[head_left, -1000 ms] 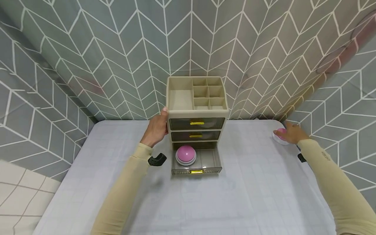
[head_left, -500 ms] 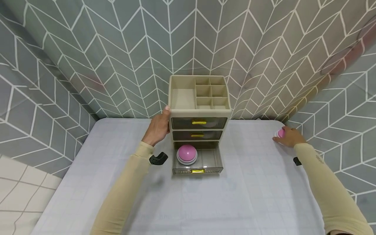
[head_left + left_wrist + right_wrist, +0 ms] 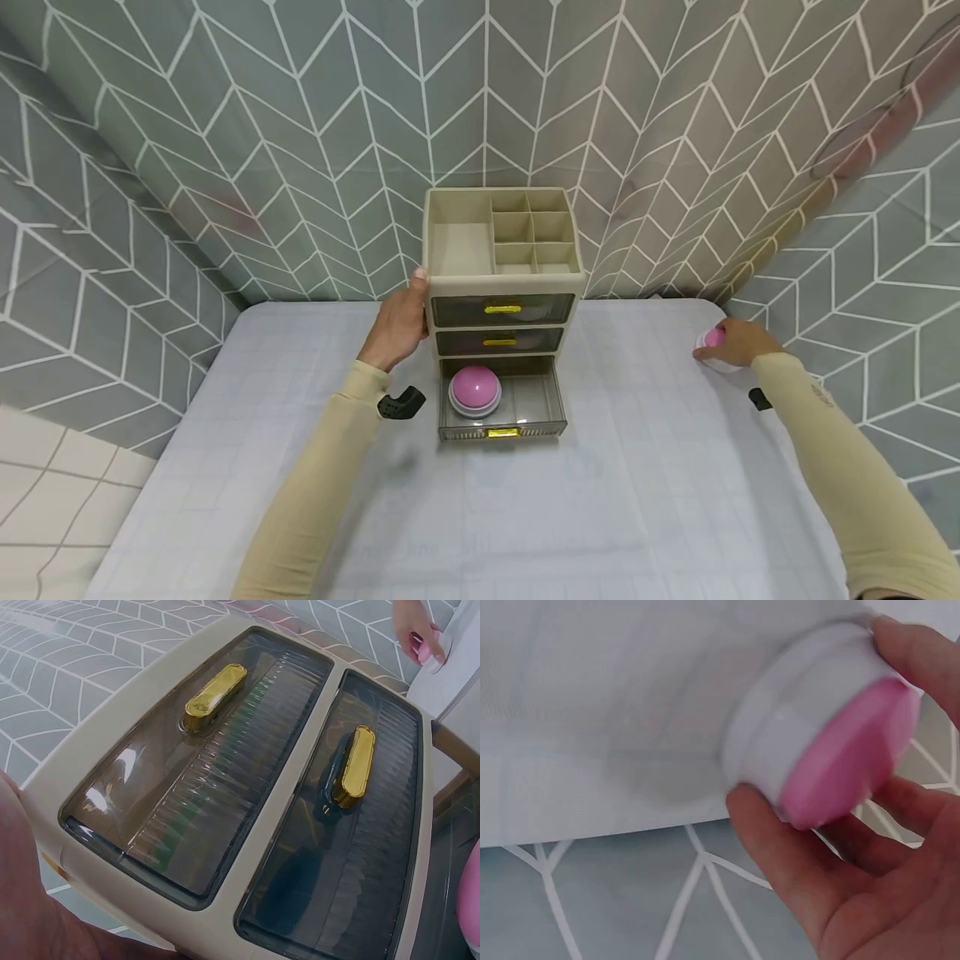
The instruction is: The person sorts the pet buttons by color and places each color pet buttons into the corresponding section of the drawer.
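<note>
A beige drawer organizer [image 3: 506,286] stands at the table's back, its two upper drawers pushed in and its bottom drawer [image 3: 536,408] pulled out. On the left of that drawer sits a pink dome push button [image 3: 475,390] with a white base. My left hand [image 3: 395,327] holds the organizer's left side, thumb at the top front edge; its other fingers are mostly hidden. At the table's back right corner, my right hand [image 3: 738,342] grips a second pink push button [image 3: 847,757] by its white base, thumb and fingers on opposite sides. Whether it touches the table cannot be told.
A white cloth covers the table [image 3: 510,517]. Patterned grey curtains [image 3: 300,150] hang close behind it and at both sides. Open compartments [image 3: 534,233] form the organizer's top. White floor tiles [image 3: 67,492] show at lower left.
My right hand has shifted slightly left and closed its fingers around the second push button, now covering more of it. My left hand stays at the organizer's side.
</note>
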`<action>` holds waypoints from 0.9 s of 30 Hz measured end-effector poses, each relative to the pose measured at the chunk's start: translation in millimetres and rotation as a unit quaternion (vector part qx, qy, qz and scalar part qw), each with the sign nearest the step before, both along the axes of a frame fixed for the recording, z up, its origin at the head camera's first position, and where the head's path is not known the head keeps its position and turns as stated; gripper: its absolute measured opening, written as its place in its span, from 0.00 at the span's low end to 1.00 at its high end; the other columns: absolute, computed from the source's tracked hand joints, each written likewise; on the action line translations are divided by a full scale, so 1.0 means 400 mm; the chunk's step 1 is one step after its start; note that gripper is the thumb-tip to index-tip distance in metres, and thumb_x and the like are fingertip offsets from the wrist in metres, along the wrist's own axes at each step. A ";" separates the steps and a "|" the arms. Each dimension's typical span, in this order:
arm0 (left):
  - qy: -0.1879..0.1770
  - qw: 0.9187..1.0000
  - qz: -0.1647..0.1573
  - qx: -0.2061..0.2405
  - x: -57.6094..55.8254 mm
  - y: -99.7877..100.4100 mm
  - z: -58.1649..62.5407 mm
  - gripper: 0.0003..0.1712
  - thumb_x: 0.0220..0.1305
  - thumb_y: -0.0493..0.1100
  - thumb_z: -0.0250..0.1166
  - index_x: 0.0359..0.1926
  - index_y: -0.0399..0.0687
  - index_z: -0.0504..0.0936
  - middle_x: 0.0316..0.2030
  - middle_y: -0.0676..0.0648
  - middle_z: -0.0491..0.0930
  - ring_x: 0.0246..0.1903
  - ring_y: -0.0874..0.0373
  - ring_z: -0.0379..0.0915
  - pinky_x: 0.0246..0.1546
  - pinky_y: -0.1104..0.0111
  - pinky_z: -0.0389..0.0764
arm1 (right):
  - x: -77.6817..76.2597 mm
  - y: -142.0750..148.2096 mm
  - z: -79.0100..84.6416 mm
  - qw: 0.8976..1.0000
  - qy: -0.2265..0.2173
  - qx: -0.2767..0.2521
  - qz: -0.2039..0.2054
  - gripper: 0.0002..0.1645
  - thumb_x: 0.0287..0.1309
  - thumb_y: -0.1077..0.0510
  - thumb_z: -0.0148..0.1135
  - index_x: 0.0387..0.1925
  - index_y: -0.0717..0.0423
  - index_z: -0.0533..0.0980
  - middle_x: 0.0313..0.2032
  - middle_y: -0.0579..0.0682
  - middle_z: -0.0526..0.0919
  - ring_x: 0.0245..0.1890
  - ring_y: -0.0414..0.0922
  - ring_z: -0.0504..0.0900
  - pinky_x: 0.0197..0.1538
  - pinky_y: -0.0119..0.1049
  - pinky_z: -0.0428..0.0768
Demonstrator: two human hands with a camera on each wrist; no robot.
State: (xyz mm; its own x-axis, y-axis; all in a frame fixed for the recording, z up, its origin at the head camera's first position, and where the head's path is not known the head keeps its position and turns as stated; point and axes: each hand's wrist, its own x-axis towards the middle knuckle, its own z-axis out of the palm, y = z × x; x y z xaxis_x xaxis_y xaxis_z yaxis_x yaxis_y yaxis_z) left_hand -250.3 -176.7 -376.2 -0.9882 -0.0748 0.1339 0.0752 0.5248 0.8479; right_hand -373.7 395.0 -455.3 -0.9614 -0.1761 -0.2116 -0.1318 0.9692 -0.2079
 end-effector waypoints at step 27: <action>0.006 1.000 0.003 -0.011 -0.002 0.000 0.001 0.58 0.69 0.86 0.23 0.28 0.42 0.79 0.21 0.46 0.74 0.23 0.55 0.70 0.29 0.64 0.70 | 0.101 -0.202 0.139 0.994 0.001 0.010 0.107 0.48 0.49 0.35 0.82 0.58 0.67 0.80 0.45 0.61 0.88 0.48 0.60 0.82 0.48 0.53 0.82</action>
State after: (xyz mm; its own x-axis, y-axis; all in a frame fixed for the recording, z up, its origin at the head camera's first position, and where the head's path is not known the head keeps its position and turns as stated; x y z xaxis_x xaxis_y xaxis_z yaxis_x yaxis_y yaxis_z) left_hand -251.2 -176.7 -375.9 -0.9861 -0.0766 0.1474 0.0826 0.5438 0.8352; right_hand -333.3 314.2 -399.6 -0.9023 -0.3731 -0.2160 -0.3366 0.9227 -0.1877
